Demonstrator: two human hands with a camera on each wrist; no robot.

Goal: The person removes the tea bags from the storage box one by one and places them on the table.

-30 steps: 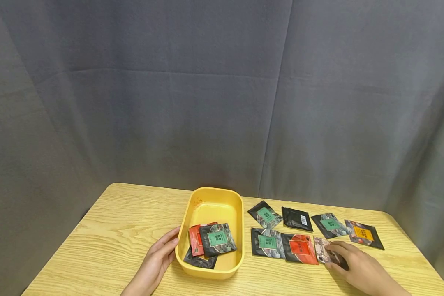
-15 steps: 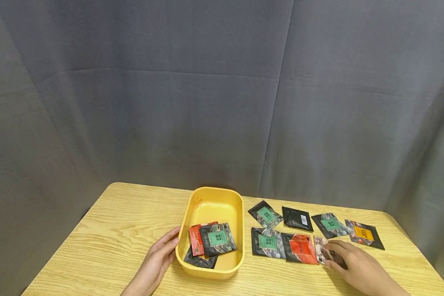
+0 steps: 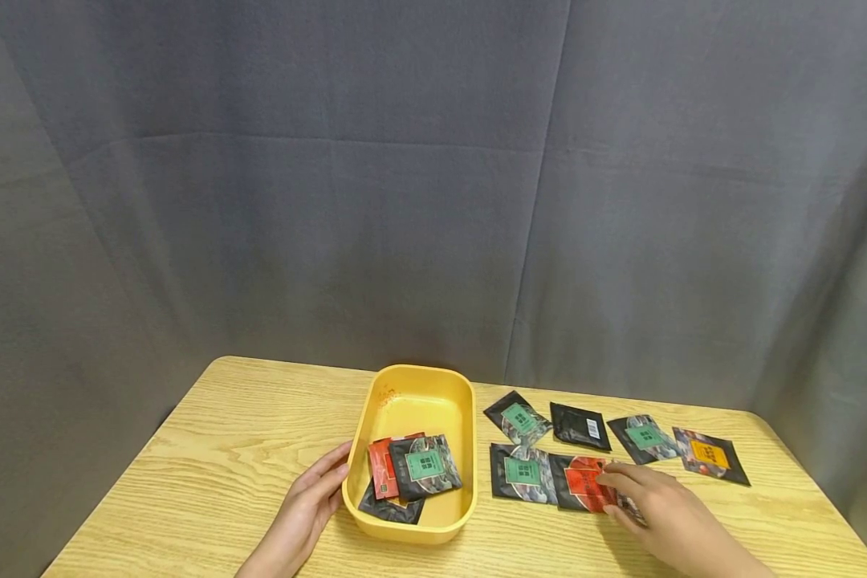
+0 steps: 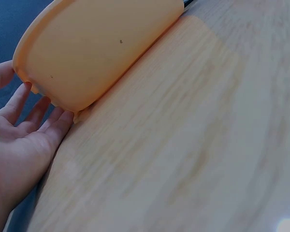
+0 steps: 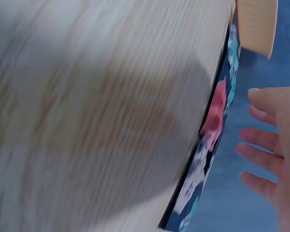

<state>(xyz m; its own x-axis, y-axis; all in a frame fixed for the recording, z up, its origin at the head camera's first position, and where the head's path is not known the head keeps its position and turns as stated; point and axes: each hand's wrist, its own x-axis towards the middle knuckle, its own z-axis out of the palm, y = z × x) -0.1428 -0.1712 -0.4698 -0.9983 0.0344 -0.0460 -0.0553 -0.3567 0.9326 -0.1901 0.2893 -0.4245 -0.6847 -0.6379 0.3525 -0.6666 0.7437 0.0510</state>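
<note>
My left hand (image 3: pixel 307 502) lies against the left wall of a yellow plastic bin (image 3: pixel 470 433), its fingers fairly straight. In the left wrist view, the fingertips of the left hand (image 4: pixel 31 130) touch the bin's edge (image 4: pixel 101 48). Over the row of packets hovers my right hand (image 3: pixel 657 506), holding nothing. Below its fingertips lies a red and black sachet (image 3: pixel 578 482), and the hand mostly hides a pinkish-brown sachet (image 5: pixel 191 186) beside it. The right wrist view shows the right hand (image 5: pixel 273 145) apart from the sachets, fingers loosely extended.
Inside the bin are a green-labelled sachet (image 3: pixel 425 467), a red sachet (image 3: pixel 383 471) and a black one (image 3: pixel 390 511). A green-labelled sachet (image 3: pixel 523 474) ends the front row. Behind it lie more sachets, including a plain black one (image 3: pixel 578 425) and an orange-labelled one (image 3: pixel 711 456). A grey curtain (image 3: pixel 433 201) hangs behind the table.
My right hand has moved left from the pinkish-brown sachet to above the red one. My left hand and the bin have stayed in place.
</note>
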